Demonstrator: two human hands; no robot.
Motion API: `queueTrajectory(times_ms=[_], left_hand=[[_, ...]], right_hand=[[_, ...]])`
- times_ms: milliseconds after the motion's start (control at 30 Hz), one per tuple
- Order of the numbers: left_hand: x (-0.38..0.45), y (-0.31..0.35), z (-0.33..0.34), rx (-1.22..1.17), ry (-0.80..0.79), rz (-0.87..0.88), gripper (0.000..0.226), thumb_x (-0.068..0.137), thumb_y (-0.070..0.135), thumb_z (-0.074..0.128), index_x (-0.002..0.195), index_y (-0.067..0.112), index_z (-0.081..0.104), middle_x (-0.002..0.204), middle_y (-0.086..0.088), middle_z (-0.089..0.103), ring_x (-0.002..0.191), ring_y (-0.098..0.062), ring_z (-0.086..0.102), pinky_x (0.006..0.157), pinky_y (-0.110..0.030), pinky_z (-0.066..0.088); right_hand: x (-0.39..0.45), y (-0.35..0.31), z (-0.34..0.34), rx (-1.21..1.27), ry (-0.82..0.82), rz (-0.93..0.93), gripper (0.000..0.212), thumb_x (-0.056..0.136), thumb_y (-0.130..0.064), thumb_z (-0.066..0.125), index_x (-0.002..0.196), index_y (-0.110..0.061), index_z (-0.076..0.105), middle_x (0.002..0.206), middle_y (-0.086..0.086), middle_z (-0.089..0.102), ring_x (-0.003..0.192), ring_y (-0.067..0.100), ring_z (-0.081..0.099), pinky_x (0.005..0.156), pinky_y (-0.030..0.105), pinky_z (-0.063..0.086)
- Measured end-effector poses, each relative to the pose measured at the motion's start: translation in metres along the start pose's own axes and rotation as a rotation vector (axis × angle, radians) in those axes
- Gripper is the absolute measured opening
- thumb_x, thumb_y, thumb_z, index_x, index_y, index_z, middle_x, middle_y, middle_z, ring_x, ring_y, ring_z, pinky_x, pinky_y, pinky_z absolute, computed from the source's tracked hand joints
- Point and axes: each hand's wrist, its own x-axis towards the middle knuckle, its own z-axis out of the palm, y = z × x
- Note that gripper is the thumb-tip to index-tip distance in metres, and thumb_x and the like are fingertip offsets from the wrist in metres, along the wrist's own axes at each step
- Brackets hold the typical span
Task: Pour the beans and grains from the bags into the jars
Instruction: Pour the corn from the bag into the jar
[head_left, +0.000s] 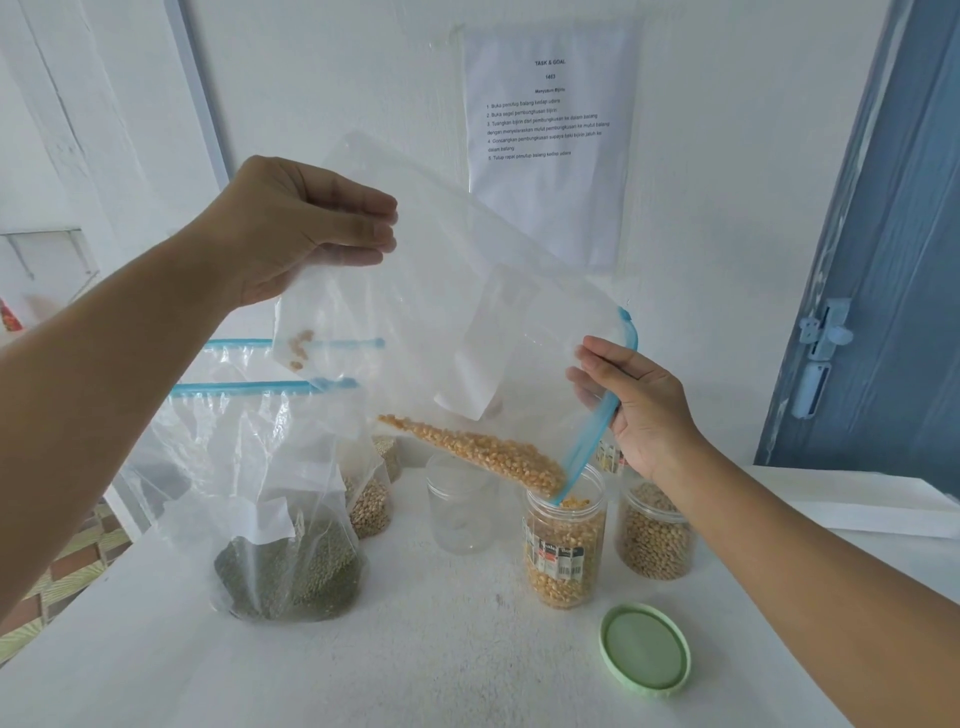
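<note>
I hold a clear zip bag (447, 291) tilted above the table. My left hand (291, 228) pinches its raised bottom corner, and my right hand (639, 400) grips its blue zip mouth. Yellow corn kernels (488, 454) slide along the bag's lower edge into an open clear jar (566, 545), which is nearly full of corn. A few kernels cling near the bag's upper left corner. An empty clear jar (460, 506) stands just left of the corn jar.
A bag of green beans (280, 530) stands at front left, another bag of pale beans (370, 506) behind it. A jar of brownish beans (657, 535) stands at right. A green lid (644, 647) lies on the white table (415, 665). A printed sheet (550, 135) hangs on the wall.
</note>
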Motion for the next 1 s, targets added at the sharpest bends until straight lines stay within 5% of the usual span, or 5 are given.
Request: queueTrajectory(times_ms=[1000], left_hand=[[0.01, 0.01, -0.001, 0.033, -0.024, 0.031, 0.034, 0.073, 0.001, 0.085, 0.106, 0.0, 0.077, 0.103, -0.014, 0.079, 0.1, -0.03, 0.077, 0.088, -0.035, 0.063]], right_hand=[[0.004, -0.001, 0.004, 0.049, -0.002, -0.016, 0.024, 0.075, -0.009, 0.08, 0.098, -0.015, 0.082, 0.11, 0.008, 0.078, 0.099, 0.027, 0.077, 0.08, 0.029, 0.061]])
